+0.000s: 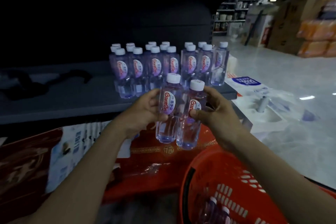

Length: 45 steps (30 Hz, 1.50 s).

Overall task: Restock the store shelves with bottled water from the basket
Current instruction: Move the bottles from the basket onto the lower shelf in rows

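My left hand (143, 109) grips a clear water bottle (166, 125) with a white cap and a red-lettered label. My right hand (214, 111) grips a second, matching bottle (190, 132) right beside it. Both bottles are upright, held side by side in the air just in front of the dark shelf (76, 103). Several identical bottles (156, 65) stand in rows on the shelf behind them. The red plastic basket (203, 165) sits low at the right, with more bottles (218, 211) lying inside.
A black strap-like object (27, 83) lies on the shelf's left part. Red and white packaged goods (141, 160) fill the level below. The shiny aisle floor (291, 114) opens to the right, with cardboard boxes and orange packs (316, 36) stacked beyond.
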Each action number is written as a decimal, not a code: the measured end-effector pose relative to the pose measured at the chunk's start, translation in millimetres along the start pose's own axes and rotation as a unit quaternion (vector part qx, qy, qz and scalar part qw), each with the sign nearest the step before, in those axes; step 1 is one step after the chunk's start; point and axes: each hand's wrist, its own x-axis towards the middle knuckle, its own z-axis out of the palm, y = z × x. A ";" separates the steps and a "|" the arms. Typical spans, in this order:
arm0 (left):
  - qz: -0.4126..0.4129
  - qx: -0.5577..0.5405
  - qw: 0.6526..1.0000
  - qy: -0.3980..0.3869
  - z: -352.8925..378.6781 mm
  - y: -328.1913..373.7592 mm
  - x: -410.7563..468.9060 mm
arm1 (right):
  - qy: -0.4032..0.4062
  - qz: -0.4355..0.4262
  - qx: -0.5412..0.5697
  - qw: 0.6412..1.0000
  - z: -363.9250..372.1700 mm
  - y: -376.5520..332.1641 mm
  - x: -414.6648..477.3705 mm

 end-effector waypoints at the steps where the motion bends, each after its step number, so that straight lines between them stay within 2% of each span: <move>1: 0.016 0.007 1.000 0.019 -12.6 1.2 1.0 | -0.006 -0.008 -0.003 1.000 13.0 -2.0 9.9; 12: 0.111 0.031 0.978 0.172 -153.6 1.9 0.0 | -0.076 -0.077 -0.005 0.994 159.7 3.2 105.3; 19: 0.109 0.030 0.972 0.204 -220.0 -24.2 -4.6 | -0.078 -0.088 -0.034 0.993 232.5 30.5 138.0; 27: 0.122 0.027 0.966 0.226 -240.7 -44.8 -4.7 | -0.085 -0.075 -0.049 0.992 262.0 39.6 152.5; 35: 0.129 0.072 0.967 0.205 -238.4 -56.2 0.6 | -0.078 -0.128 -0.128 0.980 264.6 62.6 144.9; 41: 0.134 0.110 0.969 0.175 -237.6 -68.2 2.3 | -0.078 -0.139 -0.118 0.980 273.4 77.6 140.8; 45: 0.109 0.124 0.956 0.242 -242.3 -80.4 5.1 | -0.081 -0.110 -0.167 0.976 273.0 75.1 149.8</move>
